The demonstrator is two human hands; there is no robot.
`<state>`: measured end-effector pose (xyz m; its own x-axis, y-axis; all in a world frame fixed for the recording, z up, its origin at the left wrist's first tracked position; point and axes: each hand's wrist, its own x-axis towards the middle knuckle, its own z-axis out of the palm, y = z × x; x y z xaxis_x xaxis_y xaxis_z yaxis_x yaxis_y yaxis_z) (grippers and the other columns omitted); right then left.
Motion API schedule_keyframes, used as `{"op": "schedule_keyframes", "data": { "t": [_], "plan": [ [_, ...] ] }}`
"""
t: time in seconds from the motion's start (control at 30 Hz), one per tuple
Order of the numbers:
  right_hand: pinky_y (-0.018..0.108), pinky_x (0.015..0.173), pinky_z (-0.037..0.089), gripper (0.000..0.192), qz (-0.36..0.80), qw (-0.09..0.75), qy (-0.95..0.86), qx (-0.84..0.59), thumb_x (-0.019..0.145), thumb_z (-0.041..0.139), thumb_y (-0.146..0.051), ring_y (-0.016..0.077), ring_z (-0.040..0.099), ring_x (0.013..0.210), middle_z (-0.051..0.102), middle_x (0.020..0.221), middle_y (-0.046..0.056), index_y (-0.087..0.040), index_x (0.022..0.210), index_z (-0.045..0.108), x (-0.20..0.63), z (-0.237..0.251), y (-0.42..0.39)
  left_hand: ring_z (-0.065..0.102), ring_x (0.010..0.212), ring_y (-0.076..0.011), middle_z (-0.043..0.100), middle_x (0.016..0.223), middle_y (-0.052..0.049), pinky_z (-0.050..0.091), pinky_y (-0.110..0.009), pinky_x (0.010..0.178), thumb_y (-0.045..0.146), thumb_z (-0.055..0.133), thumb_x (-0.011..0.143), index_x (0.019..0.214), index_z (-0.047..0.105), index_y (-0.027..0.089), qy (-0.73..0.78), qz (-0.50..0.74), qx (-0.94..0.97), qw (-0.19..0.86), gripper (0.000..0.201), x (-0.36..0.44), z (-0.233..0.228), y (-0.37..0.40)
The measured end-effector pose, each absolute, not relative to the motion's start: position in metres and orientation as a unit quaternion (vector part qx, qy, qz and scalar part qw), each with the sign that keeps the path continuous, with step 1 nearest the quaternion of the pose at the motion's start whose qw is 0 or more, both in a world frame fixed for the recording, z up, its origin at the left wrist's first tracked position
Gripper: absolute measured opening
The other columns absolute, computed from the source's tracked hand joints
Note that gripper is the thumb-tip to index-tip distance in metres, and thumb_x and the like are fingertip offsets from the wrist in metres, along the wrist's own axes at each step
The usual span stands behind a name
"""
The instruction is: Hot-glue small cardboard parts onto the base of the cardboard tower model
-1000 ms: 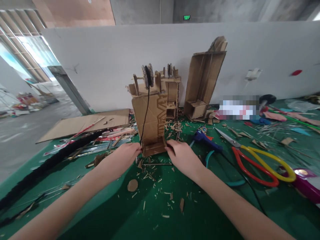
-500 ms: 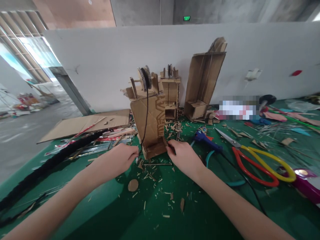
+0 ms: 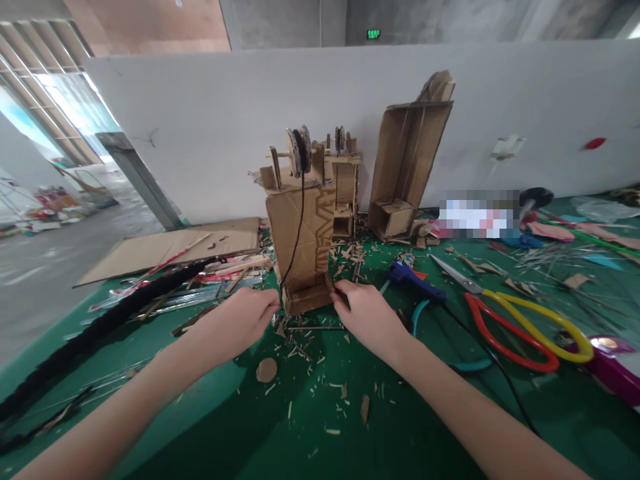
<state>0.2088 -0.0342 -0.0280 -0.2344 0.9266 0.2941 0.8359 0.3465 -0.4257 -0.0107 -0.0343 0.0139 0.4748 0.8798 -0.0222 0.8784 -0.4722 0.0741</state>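
A: Worktop (image 3: 400, 427) in green carries what?

B: The tall brown cardboard tower (image 3: 301, 233) stands upright, mid-worktop, a black cord (image 3: 295, 247) hanging down its front.

A: Your hands?

B: Your left hand (image 3: 240, 320) touches its base, fingers curled narrow. Your right hand (image 3: 367, 313) pinches the base's right edge.

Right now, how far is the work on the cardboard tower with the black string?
Done: the cardboard tower stands upright with a spool on top and a black string hanging down its front. In hand: the left hand and right hand touch its base at either side. Left: scraps lie around; the glue gun and scissors lie unused.
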Motion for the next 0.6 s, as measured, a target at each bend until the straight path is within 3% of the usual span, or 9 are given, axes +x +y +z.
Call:
{"op": "schedule_keyframes", "data": {
  "t": [0.6],
  "plan": [
    [0.028,0.058,0.036,0.018,0.090,0.270,-0.782,-0.555,0.085,0.041,-0.022,0.0159,0.057,0.064,0.062,0.070,0.005,-0.017,0.078,0.057,0.2094,-0.0305,-0.0337,0.048,0.053,-0.0141,0.052,0.058,-0.001,0.031,-0.026,0.051,0.024,0.032,0.087,0.067,0.047,0.019,0.507,0.022,0.858,0.071,0.026,-0.0132,0.0093,-0.0340]
  ]
}}
